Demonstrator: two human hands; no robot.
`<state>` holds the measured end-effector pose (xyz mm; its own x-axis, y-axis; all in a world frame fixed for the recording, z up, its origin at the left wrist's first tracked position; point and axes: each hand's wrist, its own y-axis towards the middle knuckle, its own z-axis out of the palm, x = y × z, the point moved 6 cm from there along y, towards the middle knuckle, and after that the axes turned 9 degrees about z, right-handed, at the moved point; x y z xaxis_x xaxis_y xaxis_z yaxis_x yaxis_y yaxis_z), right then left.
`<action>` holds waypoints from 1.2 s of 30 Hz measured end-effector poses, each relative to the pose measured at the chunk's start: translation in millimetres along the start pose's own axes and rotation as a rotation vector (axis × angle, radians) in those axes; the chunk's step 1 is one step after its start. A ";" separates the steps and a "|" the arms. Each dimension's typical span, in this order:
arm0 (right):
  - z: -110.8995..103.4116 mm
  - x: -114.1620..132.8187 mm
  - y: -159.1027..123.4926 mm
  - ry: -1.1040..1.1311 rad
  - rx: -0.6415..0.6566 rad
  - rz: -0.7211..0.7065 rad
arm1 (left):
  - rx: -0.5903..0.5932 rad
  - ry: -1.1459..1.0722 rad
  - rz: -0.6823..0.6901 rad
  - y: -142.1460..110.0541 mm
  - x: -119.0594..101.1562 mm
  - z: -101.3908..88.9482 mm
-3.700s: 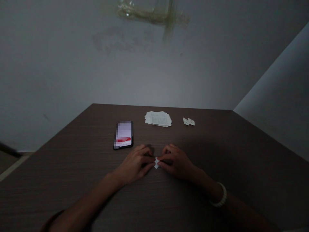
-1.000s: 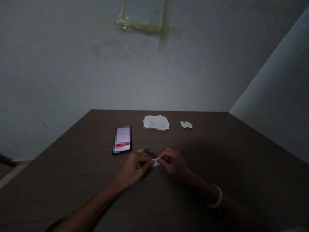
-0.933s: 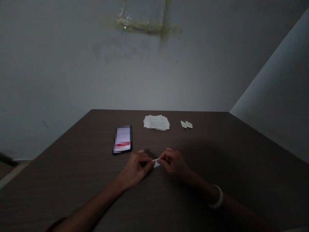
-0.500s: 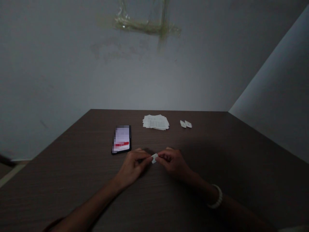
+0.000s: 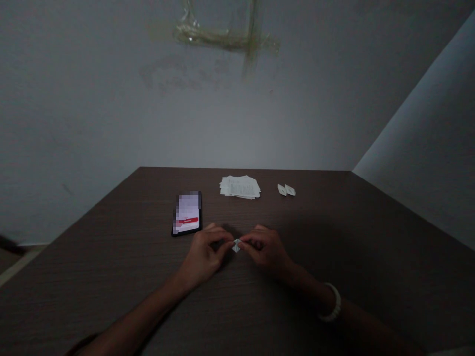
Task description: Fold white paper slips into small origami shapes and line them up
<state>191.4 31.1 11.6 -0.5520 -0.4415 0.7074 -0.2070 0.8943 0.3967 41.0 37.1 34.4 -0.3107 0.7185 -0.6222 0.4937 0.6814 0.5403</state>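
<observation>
A small folded piece of white paper [image 5: 236, 246] is pinched between my two hands, low over the table. My left hand [image 5: 203, 252] grips its left side between thumb and forefinger. On the right side, the thumb and forefinger of my right hand [image 5: 269, 252] close on the same piece. Fingertips cover both of its side corners, so only its middle shows. My right wrist wears a pale beaded bracelet [image 5: 335, 302].
Ahead of my hands lies a loose stack of printed paper sheets [image 5: 240, 187] on the dark wooden table [image 5: 122, 242]. To its right are two small folded paper pieces [image 5: 286, 190]. A phone [image 5: 187, 213] with a lit screen lies near my left hand. Behind the table stands a grey wall [image 5: 237, 118].
The paper between my fingers has turned and changed outline, from a slanted strip to a small diamond. Both hands keep their pinch and have shifted slightly. The stack, phone and folded pieces stay put.
</observation>
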 end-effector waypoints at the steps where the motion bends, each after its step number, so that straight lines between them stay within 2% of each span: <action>1: -0.2 -0.1 0.2 0.016 -0.005 0.013 | -0.007 -0.004 -0.009 -0.1 1.2 -0.4; 5: -3.3 1.0 0.6 0.030 -0.044 0.012 | 0.004 -0.014 -0.008 -0.8 3.0 1.7; 10: -2.8 5.7 -0.7 -0.021 -0.039 -0.111 | 0.017 0.065 0.131 -2.9 -6.1 4.2; 14: -0.9 5.4 -0.8 -0.010 -0.034 -0.123 | 0.000 0.067 0.196 -4.1 -11.0 2.8; 21: 1.3 0.1 0.8 0.007 -0.003 0.008 | -0.057 -0.053 0.048 0.3 -7.1 -5.9; 25: 1.4 5.5 1.1 -0.044 0.031 -0.061 | -0.022 -0.106 -0.003 -0.1 -4.2 -2.5; 36: -0.6 10.5 0.3 -0.010 0.071 -0.088 | 0.001 -0.002 0.052 -0.2 -6.6 -0.1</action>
<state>186.1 26.6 19.5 -0.5371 -0.5179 0.6658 -0.3117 0.8553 0.4138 42.9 32.2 38.5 -0.2829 0.7529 -0.5943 0.5097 0.6429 0.5718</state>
